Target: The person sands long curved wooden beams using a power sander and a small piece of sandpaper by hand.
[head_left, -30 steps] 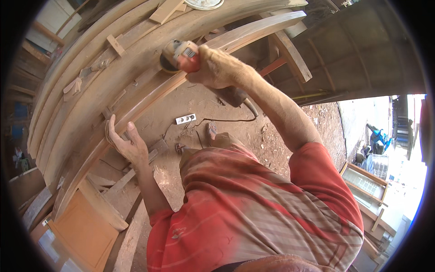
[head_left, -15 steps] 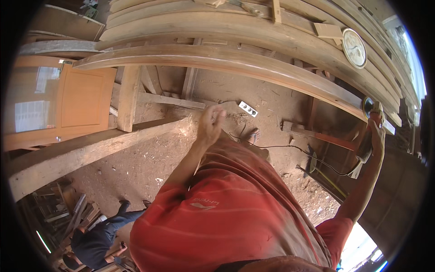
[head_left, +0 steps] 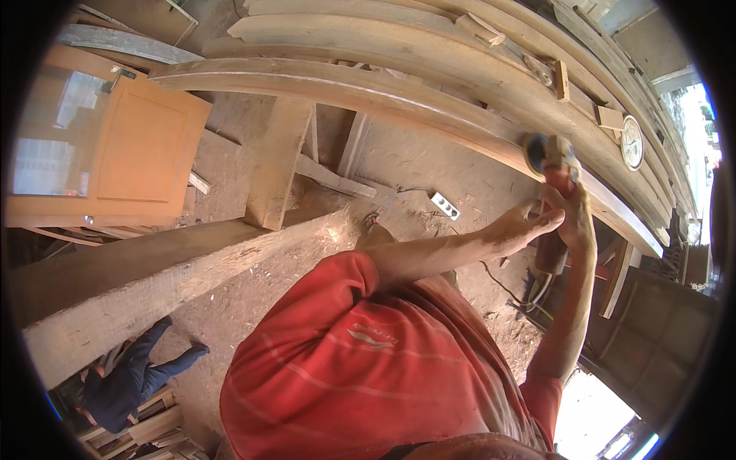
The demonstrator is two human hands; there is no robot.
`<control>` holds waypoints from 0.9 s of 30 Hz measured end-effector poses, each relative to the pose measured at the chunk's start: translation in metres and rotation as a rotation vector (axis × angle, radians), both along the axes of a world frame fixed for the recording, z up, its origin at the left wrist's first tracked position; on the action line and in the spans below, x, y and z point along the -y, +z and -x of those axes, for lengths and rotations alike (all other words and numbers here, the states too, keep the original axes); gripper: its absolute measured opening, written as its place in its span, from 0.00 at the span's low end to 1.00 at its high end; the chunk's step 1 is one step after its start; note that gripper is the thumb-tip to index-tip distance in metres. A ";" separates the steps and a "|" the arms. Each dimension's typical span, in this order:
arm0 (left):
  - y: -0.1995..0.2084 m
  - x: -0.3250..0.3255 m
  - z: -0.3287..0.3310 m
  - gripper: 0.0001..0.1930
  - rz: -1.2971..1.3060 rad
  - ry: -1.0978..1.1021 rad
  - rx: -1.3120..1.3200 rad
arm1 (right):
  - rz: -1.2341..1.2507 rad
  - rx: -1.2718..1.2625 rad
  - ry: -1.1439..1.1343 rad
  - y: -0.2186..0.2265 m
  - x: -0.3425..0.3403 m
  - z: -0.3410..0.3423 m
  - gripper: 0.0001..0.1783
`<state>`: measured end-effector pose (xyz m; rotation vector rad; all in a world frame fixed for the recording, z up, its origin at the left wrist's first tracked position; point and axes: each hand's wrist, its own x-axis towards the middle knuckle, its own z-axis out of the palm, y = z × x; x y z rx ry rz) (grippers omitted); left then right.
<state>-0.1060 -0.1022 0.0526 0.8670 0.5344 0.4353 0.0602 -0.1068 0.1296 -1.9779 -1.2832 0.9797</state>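
Observation:
My right hand point(head_left: 575, 211) is wrapped around an angle grinder point(head_left: 550, 253) with a red and dark body. Its round disc point(head_left: 535, 155) rests against the edge of a long wooden beam point(head_left: 429, 111) that runs across the upper view. My left hand point(head_left: 533, 226) reaches over from the left, its fingers curled at the grinder's body just below the right hand. Part of the grip is hidden where the two hands overlap. A cord point(head_left: 543, 291) hangs from the grinder's rear end.
More long planks point(head_left: 368, 42) are stacked beyond the beam, with a round white-faced gauge or clock point(head_left: 631, 143) on them. A thick timber point(head_left: 153, 268) lies at left near an orange door panel point(head_left: 146, 146). A white power strip point(head_left: 445, 205) sits on the dirt floor. Another person point(head_left: 123, 383) is at lower left.
The grinder and my right hand have moved left along the beam. My left hand has swung rightward from the middle to the grinder. The whole view has shifted.

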 end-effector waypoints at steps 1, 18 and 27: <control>-0.002 -0.003 0.013 0.50 0.032 0.095 0.065 | 0.068 0.182 0.055 0.008 -0.021 0.041 0.20; 0.027 -0.137 0.253 0.31 0.062 0.764 0.287 | -0.051 0.325 0.599 -0.002 -0.207 0.320 0.34; 0.004 -0.079 0.121 0.30 0.219 0.364 0.346 | -0.093 0.499 0.378 -0.025 -0.123 0.162 0.29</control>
